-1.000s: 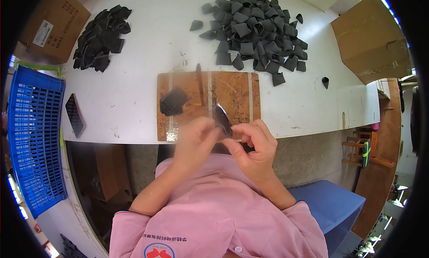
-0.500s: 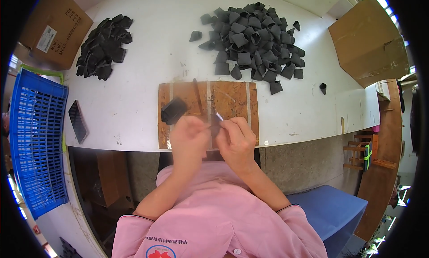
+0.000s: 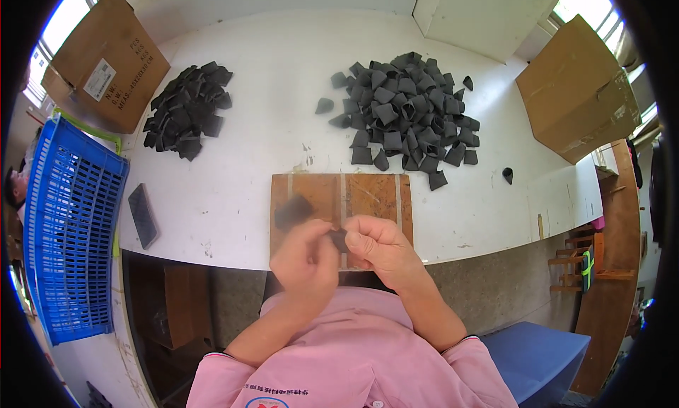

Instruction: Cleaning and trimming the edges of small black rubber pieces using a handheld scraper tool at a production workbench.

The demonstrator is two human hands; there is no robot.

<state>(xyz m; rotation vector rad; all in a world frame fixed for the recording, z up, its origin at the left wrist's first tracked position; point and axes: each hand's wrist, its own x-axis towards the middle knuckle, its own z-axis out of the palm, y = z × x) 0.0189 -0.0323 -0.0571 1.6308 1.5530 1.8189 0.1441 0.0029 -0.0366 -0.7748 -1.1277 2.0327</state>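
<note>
Close together over the near part of a brown wooden board (image 3: 375, 196), both of my hands are closed. A small dark grey piece (image 3: 340, 241), like fabric or foam, sits between my fingertips. My left hand (image 3: 305, 259), fingers curled, grips it from the left. My right hand (image 3: 382, 249) pinches it from the right with thumb and index finger. Whether a tool is also in the right fingers is hidden. Just beyond my left hand, a stack of black pieces (image 3: 293, 211) lies on the board, blurred.
A large heap of dark grey folded pieces (image 3: 407, 114) lies beyond the board, and a flatter black pile (image 3: 185, 107) at far left. Cardboard boxes stand left (image 3: 106, 61) and right (image 3: 580, 90). A phone (image 3: 143, 216) lies near a blue crate (image 3: 74, 231).
The whole view has shifted, so the table sits lower in the picture. My hands have come closer together around the dark piece. A shiny slim thing at my right fingertips no longer shows.
</note>
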